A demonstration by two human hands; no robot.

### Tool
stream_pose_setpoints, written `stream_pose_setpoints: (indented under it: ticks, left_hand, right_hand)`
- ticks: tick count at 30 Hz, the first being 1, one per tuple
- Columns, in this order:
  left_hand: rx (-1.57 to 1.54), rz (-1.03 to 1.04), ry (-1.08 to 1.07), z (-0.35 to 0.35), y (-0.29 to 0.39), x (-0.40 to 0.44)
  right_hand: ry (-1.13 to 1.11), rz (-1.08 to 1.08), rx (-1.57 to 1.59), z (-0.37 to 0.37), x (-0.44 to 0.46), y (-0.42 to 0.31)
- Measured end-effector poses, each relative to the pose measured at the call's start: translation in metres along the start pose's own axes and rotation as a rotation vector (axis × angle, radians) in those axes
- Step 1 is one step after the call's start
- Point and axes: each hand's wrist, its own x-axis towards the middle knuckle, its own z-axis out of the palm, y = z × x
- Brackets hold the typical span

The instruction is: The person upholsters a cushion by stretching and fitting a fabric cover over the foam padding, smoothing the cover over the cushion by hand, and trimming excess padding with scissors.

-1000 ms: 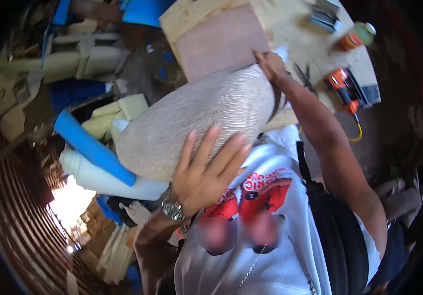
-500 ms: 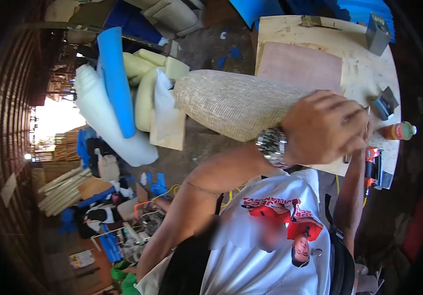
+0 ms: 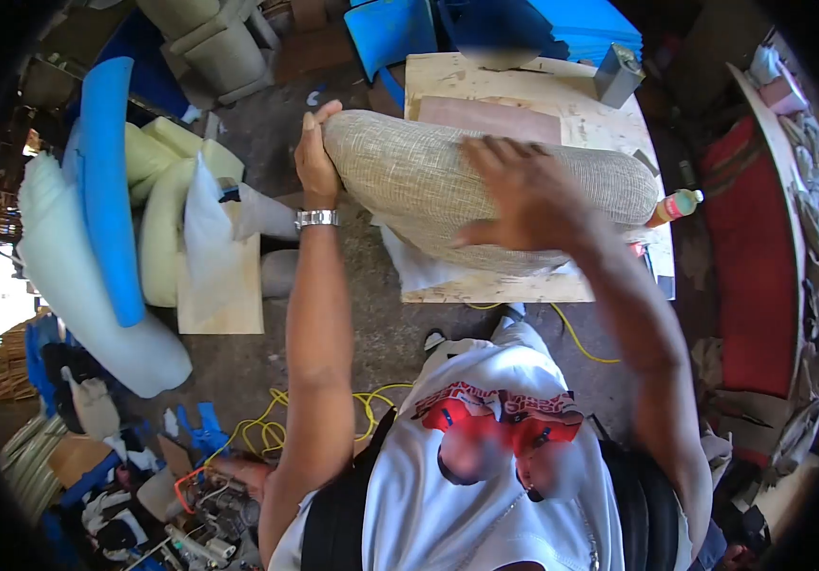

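A long padded cushion (image 3: 409, 171) covered in beige woven fabric lies across the wooden worktable (image 3: 438, 81), its left end jutting past the table's edge. Against that left end rests my left hand (image 3: 316, 157), palm to the fabric, fingers stretched upward, a metal watch on the wrist. My right hand (image 3: 524, 195) is over the middle of the cushion with its fingers spread, slightly blurred; whether it touches the fabric is hard to tell. Behind the cushion a flat brownish sheet (image 3: 495, 116) shows on the tabletop. White material (image 3: 419, 262) hangs under the cushion at the front left.
A metal can (image 3: 619, 74) and a bottle (image 3: 678, 207) are at the table's right side. Foam pieces (image 3: 164, 228) and a blue roll (image 3: 110, 190) stand at the left. A yellow hose (image 3: 576, 338) runs along the floor. A red panel (image 3: 747, 266) is at the right.
The cushion now lies crosswise over the table. My left hand has moved from the cushion's right end to its left end, while my right hand has come over its middle.
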Motion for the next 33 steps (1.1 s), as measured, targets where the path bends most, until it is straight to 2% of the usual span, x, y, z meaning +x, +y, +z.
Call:
stream_pose_setpoints:
  ticks: [2, 3, 5, 6, 7, 9, 10, 11, 13, 15, 16, 17, 18, 19, 21, 22, 23, 24, 26, 28, 29, 30, 31, 33]
  left_hand:
    - [-0.383, 0.062, 0.175, 0.018, -0.008, -0.02]
    - [-0.457, -0.021, 0.213, 0.024, -0.005, -0.031]
    - [-0.509, -0.343, 0.277, 0.026, -0.018, -0.056]
    - [-0.523, -0.337, 0.31, 0.031, -0.027, -0.067]
    - [-0.489, -0.269, 0.346, 0.04, -0.041, -0.075]
    - [-0.465, -0.198, 0.385, 0.045, -0.062, -0.077]
    - [-0.449, -0.193, 0.406, 0.048, -0.072, -0.077]
    - [-0.433, -0.194, 0.432, 0.052, -0.081, -0.08]
    - [-0.134, -0.112, 0.585, 0.069, -0.055, -0.082]
    - [-0.602, -0.097, 0.603, 0.076, -0.07, -0.084]
    - [-0.296, -0.068, 0.636, 0.079, -0.088, -0.091]
    - [0.014, -0.056, 0.691, 0.082, -0.106, -0.099]
    - [0.158, -0.059, 0.654, 0.08, -0.122, -0.096]
    - [0.301, -0.058, 0.615, 0.074, -0.13, -0.093]
    - [0.45, -0.072, 0.576, 0.055, -0.136, -0.111]
    - [0.077, -0.275, 0.5, 0.034, -0.125, -0.12]
    - [-0.301, -0.449, 0.419, 0.01, -0.113, -0.123]
    - [-0.468, -0.493, 0.49, -0.009, -0.099, -0.14]
    - [-0.346, -0.574, 0.599, -0.053, -0.083, -0.197]
    - [-0.308, -0.631, 0.799, -0.089, -0.088, -0.265]
    - [-0.269, -0.629, 0.876, -0.103, -0.09, -0.298]
    - [-0.231, -0.636, 0.951, -0.11, -0.091, -0.32]
    - [-0.219, -0.64, 0.947, -0.113, -0.082, -0.319]
    - [0.055, -0.537, 0.88, -0.1, -0.044, -0.3]
  right_hand:
    - [0.064, -0.096, -0.04, 0.013, 0.036, -0.046]
    - [0.121, -0.193, -0.015, 0.017, 0.051, -0.058]
    - [0.054, -0.213, 0.059, 0.027, 0.07, -0.056]
    - [0.02, -0.216, 0.145, 0.03, 0.086, -0.054]
    - [-0.111, -0.228, 0.271, 0.019, 0.101, -0.042]
    - [-0.244, -0.02, 0.434, 0.009, 0.122, -0.027]
    - [-0.258, -0.023, 0.424, 0.013, 0.118, -0.031]
    - [-0.177, -0.086, 0.295, 0.02, 0.109, -0.04]
    - [0.019, -0.227, -0.09, 0.032, 0.099, -0.056]
    - [0.107, -0.27, -0.227, 0.039, 0.089, -0.068]
    - [0.094, -0.271, -0.223, 0.042, 0.09, -0.067]
    - [0.128, -0.364, -0.361, 0.044, 0.086, -0.071]
    - [0.17, -0.468, -0.5, 0.048, 0.084, -0.074]
    - [0.154, -0.483, -0.488, 0.064, 0.081, -0.075]
    - [0.207, -0.698, -1.197, 0.133, 0.067, -0.066]
    - [-0.007, -0.508, -0.548, 0.188, 0.051, -0.043]
    - [-0.119, -0.428, -0.236, 0.227, 0.045, -0.024]
    - [-0.205, -0.333, 0.076, 0.266, 0.038, -0.005]
    - [-0.457, 0.103, 0.35, 0.302, 0.005, 0.004]
    - [-0.561, 0.176, 0.306, 0.363, -0.038, 0.034]
    - [-0.565, 0.016, 0.121, 0.387, -0.071, 0.052]
    - [-0.903, -0.141, -0.266, 0.348, -0.074, 0.035]
    - [-1.207, -0.419, -0.576, 0.305, -0.074, 0.015]
    - [-1.521, -0.088, -0.149, 0.355, -0.131, 0.059]
